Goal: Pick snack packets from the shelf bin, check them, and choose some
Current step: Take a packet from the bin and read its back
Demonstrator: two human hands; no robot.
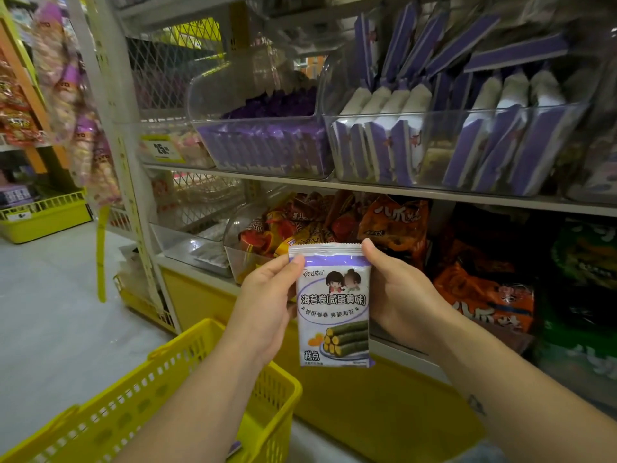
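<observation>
Each grip, left hand and right hand, pinches a side edge of the snack packet (front legible); best held flat, then turned over.

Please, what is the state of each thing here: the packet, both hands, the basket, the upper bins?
snack packet: sealed, upright, front facing the camera, held off the shelf.
left hand: grips the packet's left edge.
right hand: grips the packet's right edge.
yellow basket: below the left arm, contents mostly hidden.
upper clear bins: stocked with purple packets standing on edge.
</observation>
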